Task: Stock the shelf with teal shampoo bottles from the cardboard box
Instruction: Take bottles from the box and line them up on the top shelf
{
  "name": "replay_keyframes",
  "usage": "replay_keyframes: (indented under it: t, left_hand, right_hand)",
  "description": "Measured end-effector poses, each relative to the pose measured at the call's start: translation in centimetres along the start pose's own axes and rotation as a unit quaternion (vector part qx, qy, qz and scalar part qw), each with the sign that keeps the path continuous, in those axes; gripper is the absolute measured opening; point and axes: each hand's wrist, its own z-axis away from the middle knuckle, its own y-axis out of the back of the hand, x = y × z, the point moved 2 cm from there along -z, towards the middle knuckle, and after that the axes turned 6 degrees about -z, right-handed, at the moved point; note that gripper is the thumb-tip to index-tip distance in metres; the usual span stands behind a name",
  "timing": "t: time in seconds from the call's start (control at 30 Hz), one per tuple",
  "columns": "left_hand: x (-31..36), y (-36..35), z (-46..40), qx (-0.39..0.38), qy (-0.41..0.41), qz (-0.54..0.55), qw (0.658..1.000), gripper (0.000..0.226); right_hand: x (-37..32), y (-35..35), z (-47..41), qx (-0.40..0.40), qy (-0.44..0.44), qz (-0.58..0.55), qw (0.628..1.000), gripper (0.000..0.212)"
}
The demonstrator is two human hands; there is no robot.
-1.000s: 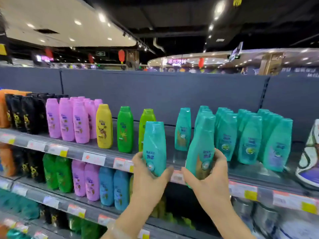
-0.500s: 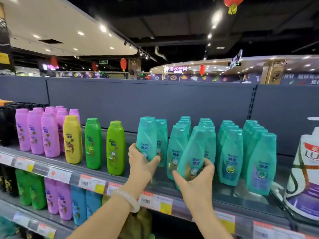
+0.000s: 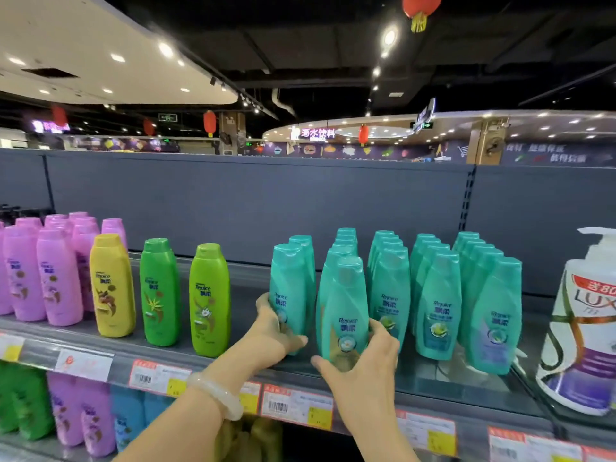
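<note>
Two teal shampoo bottles stand upright at the front of the grey top shelf [image 3: 443,378]. My left hand [image 3: 271,338] wraps the base of the left teal bottle [image 3: 286,288], which stands in front of one other. My right hand [image 3: 363,365] grips the lower part of the right teal bottle [image 3: 346,301], at the head of its row. Further rows of teal bottles [image 3: 436,295] fill the shelf to the right. The cardboard box is out of view.
Left of my hands stand a lime green bottle [image 3: 209,300], a darker green bottle [image 3: 160,291], a yellow bottle [image 3: 111,285] and several pink ones [image 3: 40,271]. A large white pump bottle [image 3: 586,328] stands at the right. Price tags [image 3: 296,406] line the shelf edge; more bottles fill the shelf below.
Both hands have carried their teal bottles forward and down from the air in front of the shelf onto the top shelf. The tilted right bottle now stands upright.
</note>
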Motion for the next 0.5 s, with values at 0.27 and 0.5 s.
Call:
replay_keyframes:
  t: [0.27,0.5]
  left_hand:
    - [0.0,0.5,-0.2,-0.004,-0.011,-0.033,0.999,0.058]
    - [-0.1,0.3,-1.2,0.001,-0.004,-0.053,0.999,0.054]
  right_hand:
    - [-0.4,0.5,0.1,-0.034,0.003,0.068,0.997,0.091]
    - [-0.6,0.4,0.0,-0.027,-0.010,0.076,0.997,0.089]
